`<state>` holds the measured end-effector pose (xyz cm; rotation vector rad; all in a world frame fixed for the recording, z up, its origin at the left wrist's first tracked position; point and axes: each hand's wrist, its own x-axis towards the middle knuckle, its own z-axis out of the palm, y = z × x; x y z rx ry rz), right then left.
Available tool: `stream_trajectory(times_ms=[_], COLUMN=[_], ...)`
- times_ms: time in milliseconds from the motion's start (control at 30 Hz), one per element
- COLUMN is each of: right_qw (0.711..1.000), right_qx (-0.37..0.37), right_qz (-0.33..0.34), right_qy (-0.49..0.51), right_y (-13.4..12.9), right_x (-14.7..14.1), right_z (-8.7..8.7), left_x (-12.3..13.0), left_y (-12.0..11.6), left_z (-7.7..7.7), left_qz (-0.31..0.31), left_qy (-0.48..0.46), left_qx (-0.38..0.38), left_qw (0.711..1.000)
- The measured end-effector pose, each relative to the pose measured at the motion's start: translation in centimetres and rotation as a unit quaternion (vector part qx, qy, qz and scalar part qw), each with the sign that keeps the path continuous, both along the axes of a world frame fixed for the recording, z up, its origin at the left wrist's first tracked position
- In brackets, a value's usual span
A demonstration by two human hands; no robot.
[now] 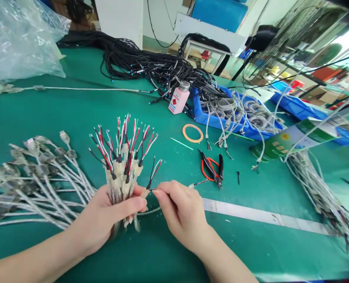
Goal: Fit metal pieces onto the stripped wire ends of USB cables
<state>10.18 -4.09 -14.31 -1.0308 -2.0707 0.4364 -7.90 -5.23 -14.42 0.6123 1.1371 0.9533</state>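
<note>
Left hand (103,214) closed round one cable bundle (123,165), near table's (45,114) front edge. Right hand (180,212) pinches one loose cable (154,173) beside bundle. One pair of pliers (212,168), one tape ring (192,133), one pink bottle (179,98) mid-table.

Just the one view, a head cam looking forward and down, pretty close over the left hand (103,218) and right hand (182,212); beyond them the green table (74,118) runs away toward the room.
</note>
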Motion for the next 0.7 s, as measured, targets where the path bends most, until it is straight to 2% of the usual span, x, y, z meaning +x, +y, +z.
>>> stream_trajectory(times_ms=[133, 267, 400, 500, 700], right_qw=[1.000, 0.999, 0.992, 0.981, 0.959], right_qx=[-0.008, -0.039, -0.114, -0.178, -0.267], right_qz=[0.000, 0.023, 0.052, 0.069, 0.079], right_qy=[-0.011, -0.014, 0.011, 0.028, 0.051], right_y=[0.0, 0.0, 0.1, 0.1, 0.4], right_x=[0.0, 0.3, 0.6, 0.9, 1.1], right_z=[0.1, 0.5, 1.1, 1.4, 1.6], left_x=[-0.2, -0.3, -0.1, 0.2, 0.6], left_y=[-0.2, -0.2, -0.2, -0.4, -0.4], left_z=[-0.6, -0.6, -0.1, 0.5, 1.2], left_qz=[0.001, -0.012, -0.028, -0.019, -0.026], left_qy=[-0.017, -0.019, 0.006, 0.038, 0.064], left_qx=[0.006, 0.021, 0.030, 0.029, 0.021], left_qw=[1.000, 1.000, 0.999, 0.999, 0.997])
